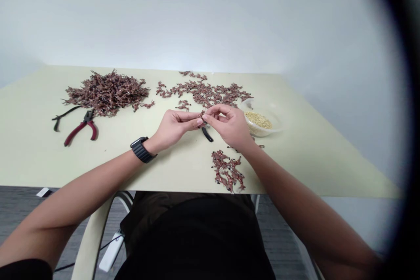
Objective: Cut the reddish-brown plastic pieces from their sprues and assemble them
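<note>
Over the middle of the table, my left hand (172, 129) pinches a small brown animal figurine (202, 114) between thumb and fingers. My right hand (231, 124) meets it from the other side, thumb and forefinger closed at the figurine; anything tiny between those fingertips is too small to make out. Just below the fingers lies a tool with a black handle (207, 134), its upper part hidden by the hands. To the right of my right hand stands a clear plastic bowl (276, 123) with many tiny gold-coloured pieces (258, 120) inside.
A tall heap of brown figurines (106, 92) is at the back left, with red-handled pliers (82, 127) and a black-handled tool (59, 118) before it. More figurines spread (210, 93) behind my hands. A small group (228, 171) lies near the table's front edge (183, 189).
</note>
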A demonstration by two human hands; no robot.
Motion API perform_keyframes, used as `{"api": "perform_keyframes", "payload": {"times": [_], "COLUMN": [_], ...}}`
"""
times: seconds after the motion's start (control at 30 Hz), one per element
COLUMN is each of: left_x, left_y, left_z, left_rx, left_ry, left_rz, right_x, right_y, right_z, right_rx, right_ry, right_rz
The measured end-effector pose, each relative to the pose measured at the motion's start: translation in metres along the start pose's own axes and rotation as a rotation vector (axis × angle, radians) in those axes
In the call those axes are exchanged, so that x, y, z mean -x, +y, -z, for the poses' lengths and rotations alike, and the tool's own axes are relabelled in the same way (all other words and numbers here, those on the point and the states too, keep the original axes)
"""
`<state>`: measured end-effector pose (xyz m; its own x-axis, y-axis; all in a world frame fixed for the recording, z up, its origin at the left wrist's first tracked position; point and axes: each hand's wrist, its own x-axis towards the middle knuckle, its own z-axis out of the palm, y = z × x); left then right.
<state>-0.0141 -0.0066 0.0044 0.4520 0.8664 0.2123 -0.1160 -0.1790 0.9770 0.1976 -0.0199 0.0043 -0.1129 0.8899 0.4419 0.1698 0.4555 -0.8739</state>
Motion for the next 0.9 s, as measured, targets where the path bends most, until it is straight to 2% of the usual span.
{"api": "perform_keyframes", "payload": {"times": [0.1,0.17,0.23,0.3,0.43,0.53,0.63,0.77,0.83,0.9], "left_x": [0.001,0.002,0.002,0.001,0.000,0.000,0.000,0.001,0.002,0.003], "left_y": [0.001,0.000,-0.002,-0.006,-0.014,-0.014,-0.010,-0.003,-0.001,0.000], "left_z": [-0.002,-0.004,-0.005,-0.004,0.000,0.002,0.000,-0.004,-0.005,-0.005], "left_rx": [-0.005,-0.070,-0.162,-0.270,-0.507,-0.524,-0.383,-0.128,-0.041,-0.047], "left_ry": [0.003,0.042,0.109,0.163,0.199,0.198,0.168,0.069,0.028,0.028], "left_rz": [0.015,-0.027,-0.099,-0.194,-0.431,-0.444,-0.289,-0.081,-0.025,-0.019], "right_x": [0.003,0.004,0.005,0.005,0.001,-0.001,-0.001,0.001,0.003,0.004], "right_y": [-0.003,-0.005,-0.006,-0.006,-0.006,-0.002,0.002,0.000,-0.002,-0.004], "right_z": [0.000,-0.002,-0.005,-0.008,-0.010,-0.007,-0.004,-0.001,0.000,-0.001], "right_rx": [0.179,0.228,0.153,-0.009,-0.463,-0.595,-0.425,-0.068,0.073,0.178], "right_ry": [0.007,0.010,0.027,0.021,-0.109,-0.169,-0.128,-0.023,-0.013,-0.009], "right_rz": [0.171,0.194,0.093,-0.090,-0.431,-0.499,-0.387,-0.091,0.038,0.109]}}
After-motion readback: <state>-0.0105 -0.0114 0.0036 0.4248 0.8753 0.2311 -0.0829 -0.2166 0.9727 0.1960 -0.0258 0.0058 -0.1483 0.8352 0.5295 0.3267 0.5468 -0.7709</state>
